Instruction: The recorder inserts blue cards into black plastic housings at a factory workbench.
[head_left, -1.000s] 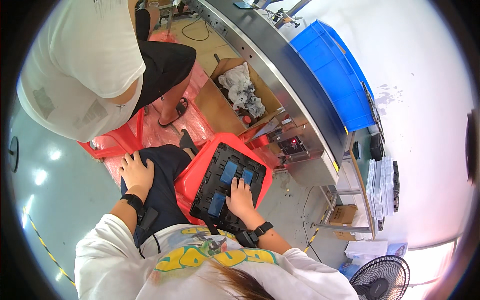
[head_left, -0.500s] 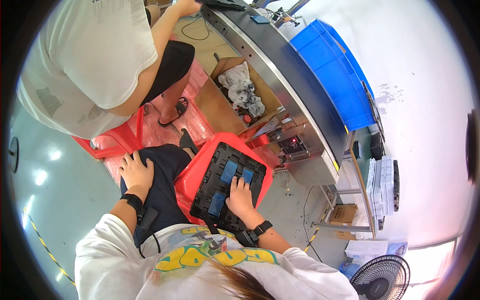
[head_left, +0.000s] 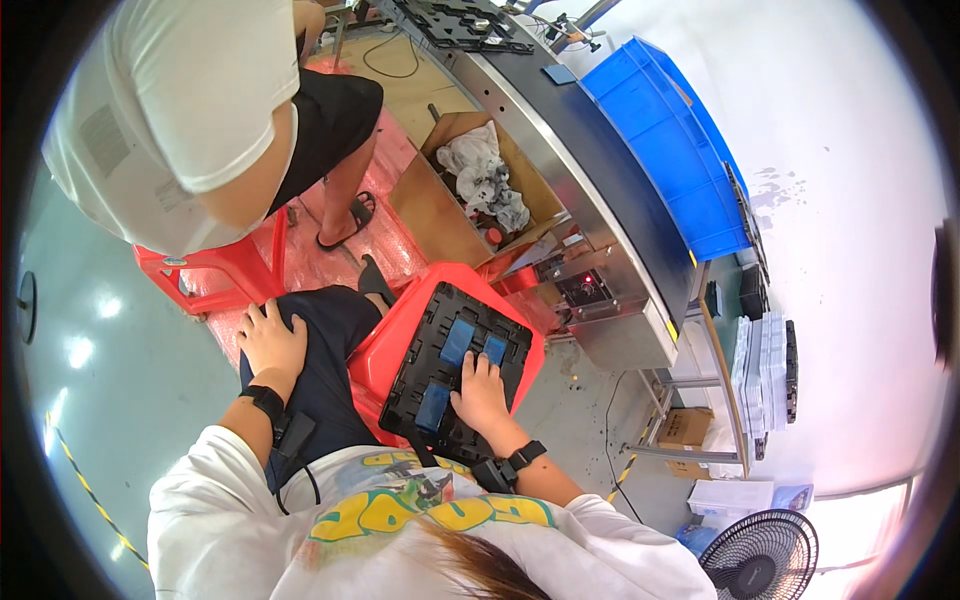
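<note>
On a red plastic stool [head_left: 370, 363] in front of me lies a black plastic tray [head_left: 416, 345] with moulded slots. Three blue rectangular pieces sit in it: an upper-left one [head_left: 457, 341], a lower one [head_left: 433, 406], and a right one [head_left: 494, 348] just beyond my fingertips. My right hand [head_left: 482, 393] lies on the tray with its fingers stretched out, close to the right-hand piece. It grips nothing that I can see. My left hand [head_left: 272, 340] rests flat on my dark-trousered thigh, fingers apart, holding nothing.
A black conveyor belt [head_left: 610, 150] on a steel frame carries another black tray [head_left: 470, 25] and a small blue piece [head_left: 559, 74]. Nearby are a blue bin [head_left: 665, 150], a cardboard box [head_left: 425, 205] with crumpled white material, a seated co-worker [head_left: 190, 120] and a fan [head_left: 760, 560].
On the belt, the small blue piece has shifted nearer and right, and more of the other tray shows. The co-worker's body has shifted left, and the arm has drawn back. My hands stay put.
</note>
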